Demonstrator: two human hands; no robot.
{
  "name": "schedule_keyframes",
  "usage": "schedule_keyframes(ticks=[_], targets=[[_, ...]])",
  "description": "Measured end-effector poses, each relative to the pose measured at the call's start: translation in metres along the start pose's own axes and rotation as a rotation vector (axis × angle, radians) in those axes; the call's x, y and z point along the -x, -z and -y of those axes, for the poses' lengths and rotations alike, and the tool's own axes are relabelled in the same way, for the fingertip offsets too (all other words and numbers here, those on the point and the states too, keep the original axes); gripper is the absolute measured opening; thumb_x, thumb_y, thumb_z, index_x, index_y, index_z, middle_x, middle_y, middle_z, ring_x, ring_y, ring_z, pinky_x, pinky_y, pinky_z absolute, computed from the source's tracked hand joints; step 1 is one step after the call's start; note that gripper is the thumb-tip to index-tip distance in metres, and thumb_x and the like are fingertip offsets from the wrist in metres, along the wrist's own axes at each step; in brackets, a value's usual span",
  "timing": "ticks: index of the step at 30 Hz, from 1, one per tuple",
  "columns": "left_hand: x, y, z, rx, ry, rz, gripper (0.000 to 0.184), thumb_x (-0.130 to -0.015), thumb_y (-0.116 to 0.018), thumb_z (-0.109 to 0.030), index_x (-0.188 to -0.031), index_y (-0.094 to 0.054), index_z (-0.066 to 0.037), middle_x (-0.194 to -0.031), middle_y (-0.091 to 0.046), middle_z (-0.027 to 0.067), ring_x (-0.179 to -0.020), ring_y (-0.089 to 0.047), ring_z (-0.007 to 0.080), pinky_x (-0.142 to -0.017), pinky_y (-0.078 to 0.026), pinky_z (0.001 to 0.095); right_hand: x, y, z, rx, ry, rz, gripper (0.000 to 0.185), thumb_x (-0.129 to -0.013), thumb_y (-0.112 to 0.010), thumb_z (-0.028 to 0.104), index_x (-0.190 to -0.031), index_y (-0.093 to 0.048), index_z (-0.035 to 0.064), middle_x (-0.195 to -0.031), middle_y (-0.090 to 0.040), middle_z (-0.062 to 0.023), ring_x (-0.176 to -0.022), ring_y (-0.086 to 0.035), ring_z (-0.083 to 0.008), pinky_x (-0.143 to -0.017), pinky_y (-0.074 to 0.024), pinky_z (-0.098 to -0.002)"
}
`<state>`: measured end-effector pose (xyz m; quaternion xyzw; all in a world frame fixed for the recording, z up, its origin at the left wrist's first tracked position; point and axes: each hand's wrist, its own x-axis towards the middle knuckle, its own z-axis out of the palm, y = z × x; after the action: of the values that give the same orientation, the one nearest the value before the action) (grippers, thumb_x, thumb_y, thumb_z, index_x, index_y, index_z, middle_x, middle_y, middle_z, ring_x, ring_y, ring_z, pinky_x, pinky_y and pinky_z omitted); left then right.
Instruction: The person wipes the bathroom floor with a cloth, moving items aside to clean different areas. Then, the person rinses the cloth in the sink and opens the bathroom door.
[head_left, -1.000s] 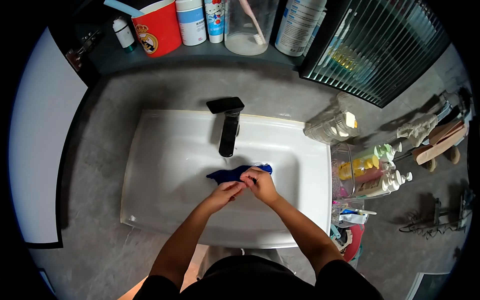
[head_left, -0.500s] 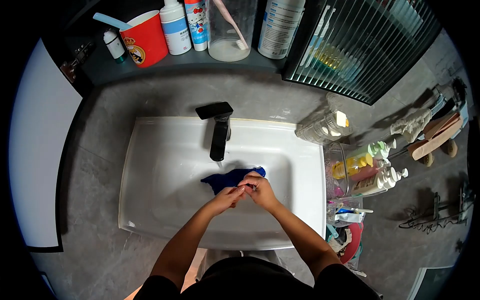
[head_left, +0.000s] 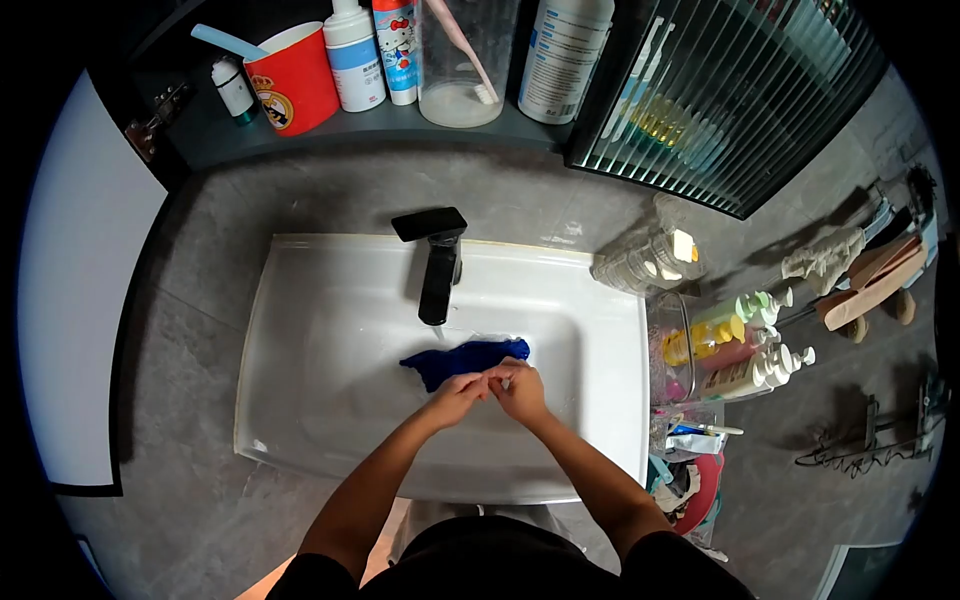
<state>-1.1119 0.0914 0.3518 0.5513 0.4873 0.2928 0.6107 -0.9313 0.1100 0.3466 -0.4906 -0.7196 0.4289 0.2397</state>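
Note:
A wet-looking, dark blue cloth [head_left: 462,358] lies crumpled in the white sink [head_left: 320,400], just below the black faucet [head_left: 437,280]. A thin stream of water seems to fall from the spout beside it. My left hand [head_left: 458,397] and my right hand [head_left: 518,390] meet at the cloth's near edge, fingertips touching. Both are closed in a pinch. Whatever sits between the fingers, if anything, is hidden; I cannot tell whether they grip the cloth.
On the shelf above stand a red cup [head_left: 295,85], a white pump bottle [head_left: 354,60] and a clear tumbler [head_left: 460,100] with a toothbrush. A ribbed glass cabinet door [head_left: 690,110] juts out at upper right. Several pump bottles [head_left: 745,345] line the sink's right side.
My fingers have shifted slightly, the right hand now curled more tightly against the left. The blue cloth stays in nearly the same place. The view has tilted a little.

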Motion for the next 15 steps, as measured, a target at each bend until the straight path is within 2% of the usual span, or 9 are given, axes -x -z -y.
schedule_keyframes(ticks=[1, 2, 3, 4, 6, 8, 9, 13, 15], targets=[[-0.007, 0.001, 0.009, -0.054, -0.096, -0.078, 0.034, -0.1, -0.048, -0.029, -0.079, -0.056, -0.004, -0.065, -0.047, 0.0045, -0.061, -0.044, 0.0133, -0.057, -0.039, 0.0297, 0.001, 0.007, 0.006, 0.238, 0.05, 0.1, 0.011, -0.093, -0.064, 0.004, -0.1, -0.072, 0.006, -0.09, -0.063, -0.0001, -0.089, -0.059, -0.0105, -0.079, -0.0483, -0.0256], [-0.01, 0.003, 0.018, -0.107, -0.191, -0.155, 0.034, -0.1, -0.048, -0.029, -0.079, -0.056, -0.003, -0.065, -0.047, 0.0061, -0.061, -0.045, 0.0141, -0.058, -0.039, 0.03, 0.001, 0.002, -0.001, -0.025, 0.027, 0.106, 0.01, -0.093, -0.064, 0.005, -0.1, -0.072, 0.0057, -0.09, -0.063, 0.0002, -0.09, -0.059, -0.0099, -0.079, -0.0481, -0.0255], [-0.007, 0.008, 0.002, -0.1, -0.081, -0.117, 0.035, -0.101, -0.047, -0.028, -0.078, -0.054, -0.003, -0.069, -0.049, 0.0011, -0.067, -0.044, 0.0106, -0.062, -0.038, 0.0271, 0.003, -0.003, -0.003, -0.287, 0.001, 0.109, 0.01, -0.093, -0.064, 0.005, -0.099, -0.071, 0.0054, -0.089, -0.063, 0.0006, -0.09, -0.059, -0.0093, -0.079, -0.0479, -0.0254], [-0.009, 0.01, 0.002, -0.126, -0.063, -0.125, 0.035, -0.101, -0.047, -0.028, -0.078, -0.054, -0.003, -0.069, -0.049, 0.0011, -0.067, -0.044, 0.0107, -0.062, -0.039, 0.0275, 0.004, -0.006, -0.006, -0.548, -0.025, 0.11, 0.009, -0.093, -0.064, 0.006, -0.099, -0.071, 0.0051, -0.089, -0.063, 0.0009, -0.09, -0.058, -0.0088, -0.08, -0.0477, -0.0253], [-0.011, 0.011, 0.005, -0.18, -0.024, -0.141, 0.037, -0.101, -0.047, -0.029, -0.077, -0.054, -0.003, -0.069, -0.05, 0.0012, -0.067, -0.045, 0.0108, -0.062, -0.04, 0.0284, 0.002, -0.001, -0.008, -0.674, -0.139, 0.06, 0.009, -0.094, -0.063, 0.008, -0.1, -0.07, 0.0054, -0.092, -0.064, 0.0016, -0.092, -0.058, -0.0081, -0.084, -0.0468, -0.0248], [-0.011, 0.009, 0.012, -0.174, 0.006, -0.125, 0.029, -0.098, -0.055, -0.027, -0.085, -0.063, -0.003, -0.071, -0.054, 0.0003, -0.068, -0.048, 0.0096, -0.062, -0.042, 0.0278, 0.0, 0.001, -0.005, -0.846, -0.25, -0.043, 0.009, -0.094, -0.064, 0.008, -0.099, -0.07, 0.0063, -0.093, -0.065, 0.0016, -0.09, -0.058, -0.0084, -0.084, -0.046, -0.024], [-0.009, 0.006, 0.012, -0.159, 0.026, -0.116, 0.026, -0.097, -0.057, -0.027, -0.089, -0.066, -0.003, -0.073, -0.057, 0.0004, -0.069, -0.05, 0.0091, -0.063, -0.043, 0.0273, -0.001, 0.002, -0.004, -0.86, -0.185, -0.068, 0.008, -0.095, -0.062, 0.007, -0.1, -0.068, 0.0049, -0.095, -0.067, 0.001, -0.09, -0.058, -0.0077, -0.085, -0.0463, -0.0237], [-0.009, -0.001, 0.043, -0.129, 0.001, -0.14, 0.019, -0.092, -0.064, -0.02, -0.101, -0.071, -0.005, -0.086, -0.071, 0.0067, -0.078, -0.065, 0.0119, -0.073, -0.05, 0.0256, -0.001, 0.012, -0.012, -0.829, -0.224, -0.117, 0.005, -0.091, -0.064, 0.002, -0.094, -0.067, 0.0046, -0.089, -0.067, -0.0007, -0.083, -0.059, -0.0071, -0.079, -0.0484, -0.0236], [-0.009, -0.002, 0.051, -0.116, -0.017, -0.215, 0.019, -0.092, -0.065, -0.019, -0.101, -0.07, -0.004, -0.088, -0.071, 0.0069, -0.08, -0.066, 0.0121, -0.074, -0.051, 0.0255, 0.0, 0.018, -0.022, -0.751, -0.159, -0.169, 0.005, -0.089, -0.065, 0.0, -0.092, -0.066, 0.0037, -0.087, -0.067, -0.0015, -0.08, -0.059, -0.0069, -0.076, -0.0491, -0.0228]])
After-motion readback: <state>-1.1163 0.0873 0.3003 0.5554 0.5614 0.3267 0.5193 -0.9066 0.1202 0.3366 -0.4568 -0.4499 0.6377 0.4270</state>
